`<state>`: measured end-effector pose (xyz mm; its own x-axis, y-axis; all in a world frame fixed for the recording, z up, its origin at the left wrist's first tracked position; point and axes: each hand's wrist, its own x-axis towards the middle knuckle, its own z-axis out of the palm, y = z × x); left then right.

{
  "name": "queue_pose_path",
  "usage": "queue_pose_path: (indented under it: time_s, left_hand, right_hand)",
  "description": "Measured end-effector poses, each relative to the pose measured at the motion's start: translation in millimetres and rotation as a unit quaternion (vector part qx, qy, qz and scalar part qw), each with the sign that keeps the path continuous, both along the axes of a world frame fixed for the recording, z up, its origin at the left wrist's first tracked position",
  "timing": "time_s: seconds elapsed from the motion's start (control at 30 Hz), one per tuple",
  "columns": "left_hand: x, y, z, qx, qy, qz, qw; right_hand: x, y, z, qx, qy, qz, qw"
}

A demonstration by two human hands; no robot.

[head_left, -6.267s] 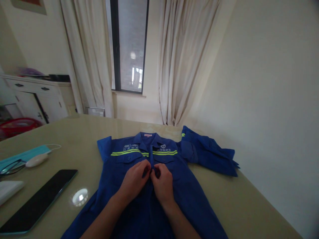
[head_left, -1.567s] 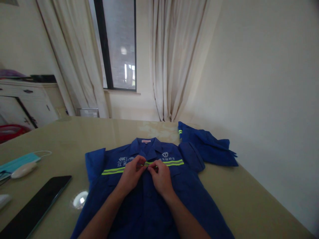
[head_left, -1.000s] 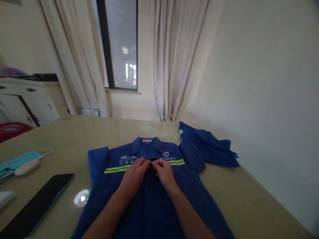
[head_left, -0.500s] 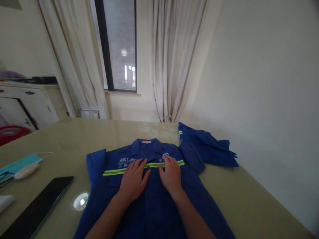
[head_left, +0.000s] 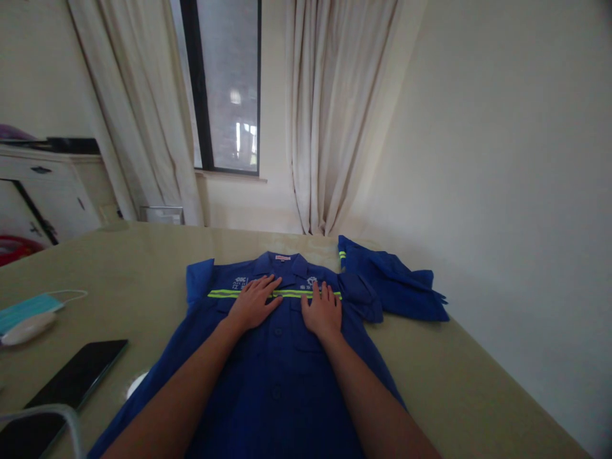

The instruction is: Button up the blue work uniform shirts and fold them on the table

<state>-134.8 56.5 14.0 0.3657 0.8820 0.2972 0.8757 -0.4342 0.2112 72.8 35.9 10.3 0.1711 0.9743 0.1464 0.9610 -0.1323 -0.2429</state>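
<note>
A blue work shirt [head_left: 282, 363] with a yellow-green reflective band across the chest lies face up and buttoned on the beige table [head_left: 157, 255], collar away from me. My left hand [head_left: 252, 301] lies flat on the shirt's chest left of the button line, fingers stretched out. My right hand [head_left: 323, 310] lies flat on the chest right of the button line, fingers spread. Neither hand holds anything.
A second folded blue garment [head_left: 392, 287] lies right of the shirt near the wall. On the table's left are a dark phone [head_left: 71, 382], a blue face mask [head_left: 26, 306] and a white mouse [head_left: 23, 330]. Curtains, a window and a white cabinet [head_left: 43, 191] stand beyond.
Both hands were pinching the shirt's front at a button near the chest; they let go and now lie flat on the chest. The shirt has slid farther from me.
</note>
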Motion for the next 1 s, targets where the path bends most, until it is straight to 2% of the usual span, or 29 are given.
queue_pose_path:
  time_s: [0.13, 0.27, 0.37, 0.47, 0.57, 0.63, 0.77, 0.87, 0.93, 1.0]
  left_hand:
    - [-3, 17, 5.4, 0.015, 0.000, -0.052, 0.999]
    - [6, 17, 9.4, -0.010, 0.017, -0.020, 1.000]
    - [24, -5, 11.3, -0.020, 0.038, 0.005, 0.999]
    - [44, -43, 9.0, -0.029, 0.044, 0.014, 0.998]
    - [56, -78, 4.4, -0.058, 0.035, 0.023, 0.997]
    - [57, -93, 3.4, -0.069, 0.040, 0.019, 0.997]
    - [48, -106, 5.7, -0.082, 0.051, 0.000, 0.995]
    - [41, -112, 6.7, -0.081, 0.050, -0.007, 0.995]
    - [38, -118, 8.5, -0.085, 0.051, -0.009, 0.995]
    - [40, -126, 12.4, -0.108, 0.060, 0.000, 0.992]
  right_hand:
    - [-3, 22, -0.5, -0.001, -0.002, 0.001, 1.000]
    - [-3, 38, 0.7, -0.005, -0.003, 0.003, 1.000]
    - [-2, 44, 2.1, -0.009, -0.001, 0.011, 1.000]
    - [0, 45, 2.4, -0.003, 0.007, 0.021, 1.000]
    - [0, 38, 1.7, 0.006, 0.013, 0.030, 0.999]
    - [0, 28, 2.2, 0.008, 0.017, 0.038, 0.999]
    - [11, 1, 11.5, 0.010, 0.033, 0.087, 0.996]
    - [36, -18, 25.2, 0.026, 0.059, 0.120, 0.991]
    - [61, -28, 33.9, 0.056, 0.084, 0.082, 0.991]
    - [88, -36, 39.4, 0.089, 0.116, -0.008, 0.989]
